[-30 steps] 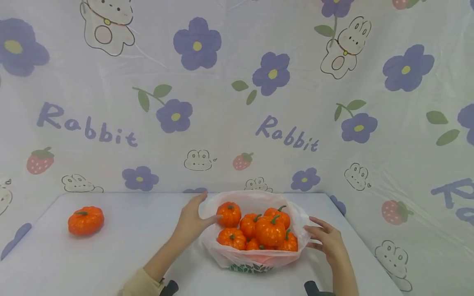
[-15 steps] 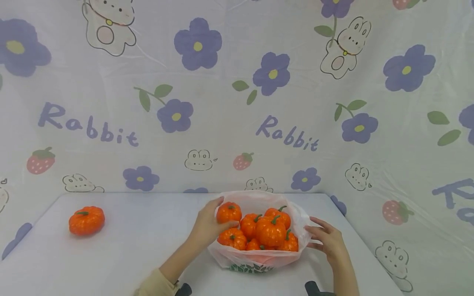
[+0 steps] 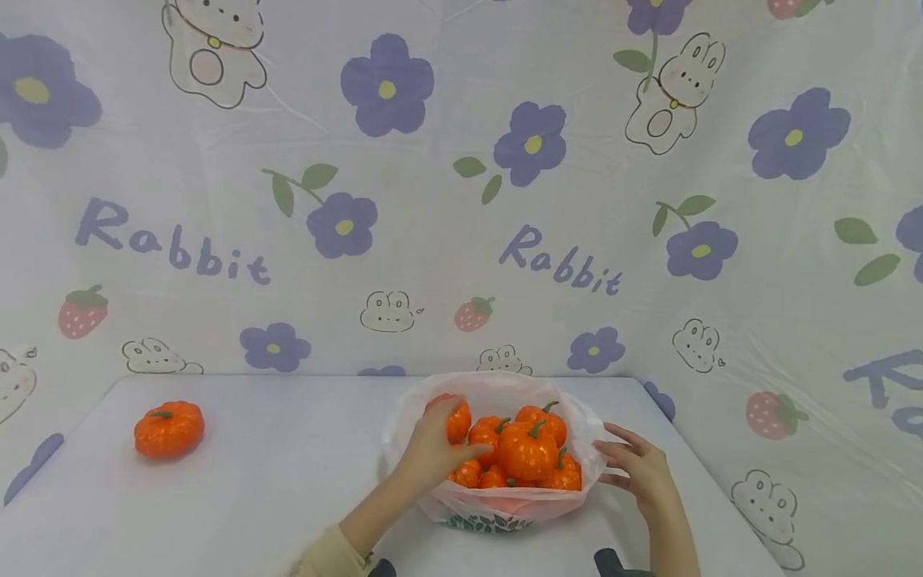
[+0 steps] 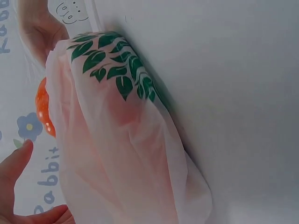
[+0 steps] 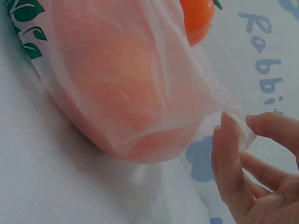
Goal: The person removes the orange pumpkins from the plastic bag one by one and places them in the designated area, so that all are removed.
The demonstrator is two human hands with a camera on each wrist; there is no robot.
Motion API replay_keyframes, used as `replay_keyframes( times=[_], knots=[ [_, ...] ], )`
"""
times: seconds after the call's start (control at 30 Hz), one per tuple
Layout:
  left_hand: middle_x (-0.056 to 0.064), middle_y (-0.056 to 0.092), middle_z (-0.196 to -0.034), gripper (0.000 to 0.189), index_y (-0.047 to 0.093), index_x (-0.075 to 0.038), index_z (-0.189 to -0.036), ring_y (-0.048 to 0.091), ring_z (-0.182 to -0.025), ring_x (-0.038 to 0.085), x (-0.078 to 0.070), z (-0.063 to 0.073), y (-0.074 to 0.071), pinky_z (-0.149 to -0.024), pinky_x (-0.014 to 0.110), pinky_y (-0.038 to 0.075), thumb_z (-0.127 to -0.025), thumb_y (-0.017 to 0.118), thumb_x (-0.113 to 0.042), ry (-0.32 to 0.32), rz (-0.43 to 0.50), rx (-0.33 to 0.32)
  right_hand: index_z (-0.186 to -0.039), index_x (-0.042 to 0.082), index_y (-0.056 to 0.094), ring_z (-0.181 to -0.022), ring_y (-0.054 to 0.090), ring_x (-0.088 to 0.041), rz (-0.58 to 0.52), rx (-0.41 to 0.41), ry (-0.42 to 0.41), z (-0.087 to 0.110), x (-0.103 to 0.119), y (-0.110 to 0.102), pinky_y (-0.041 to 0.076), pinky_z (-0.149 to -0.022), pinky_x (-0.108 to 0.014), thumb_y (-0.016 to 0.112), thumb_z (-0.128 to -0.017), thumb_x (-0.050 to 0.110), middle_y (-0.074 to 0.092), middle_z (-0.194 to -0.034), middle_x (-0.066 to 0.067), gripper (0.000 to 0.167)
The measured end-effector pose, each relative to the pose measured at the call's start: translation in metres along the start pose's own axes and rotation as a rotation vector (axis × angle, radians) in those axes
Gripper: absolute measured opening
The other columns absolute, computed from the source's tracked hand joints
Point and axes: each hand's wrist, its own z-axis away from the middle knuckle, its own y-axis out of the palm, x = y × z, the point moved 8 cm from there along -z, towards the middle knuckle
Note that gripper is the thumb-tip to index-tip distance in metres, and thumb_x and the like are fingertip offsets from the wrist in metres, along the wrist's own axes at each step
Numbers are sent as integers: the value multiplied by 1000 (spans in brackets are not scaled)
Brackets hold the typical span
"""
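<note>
A white translucent plastic bag (image 3: 505, 503) with green leaf print stands with its mouth spread wide in the head view. Several small orange pumpkins (image 3: 527, 451) with green stems fill it. My left hand (image 3: 430, 455) reaches over the bag's left rim, fingers and thumb spread, above the pumpkins at the back left; contact with them is unclear. The left wrist view shows that hand's thumb and finger (image 4: 16, 161) apart beside the bag (image 4: 121, 149). On the other side, my right hand (image 3: 644, 473) pinches the bag's rim, as the right wrist view of the hand (image 5: 233, 177) confirms.
A single orange pumpkin (image 3: 169, 430) lies at the far left of the white table (image 3: 274, 489). Behind the table hangs a white curtain (image 3: 433, 264) printed with rabbits and purple flowers. Dark camera mounts sit near both wrists.
My left hand has moved right, from the bag's left rim to over the pumpkins inside. My right hand keeps its place at the right rim.
</note>
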Motion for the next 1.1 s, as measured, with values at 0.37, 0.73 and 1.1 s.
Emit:
replay_keyframes(
  times=[0.37,0.73,1.1],
  knots=[
    [13,46,-150,85,42,-8,-146,44,-138,35,-2,-6,26,-112,56,40,-77,82,-37,-38,14,50,-146,6,41,-82,63,-8,15,-6,18,0,3,-1,62,-75,-28,67,-92,29,49,-141,-28,65],
    [8,49,-148,82,45,-14,-144,48,-135,32,-4,-6,44,-108,57,43,-76,82,-40,-88,7,79,-146,5,41,-82,64,-9,10,13,25,-2,5,0,62,-75,-29,68,-91,29,51,-137,-27,65],
    [10,50,-147,78,46,-12,-143,50,-134,31,-11,-9,53,-108,54,44,-78,81,-36,-52,35,121,-146,6,41,-84,63,-9,20,7,35,-3,4,1,62,-77,-28,67,-91,29,46,-143,-29,65]
  ],
)
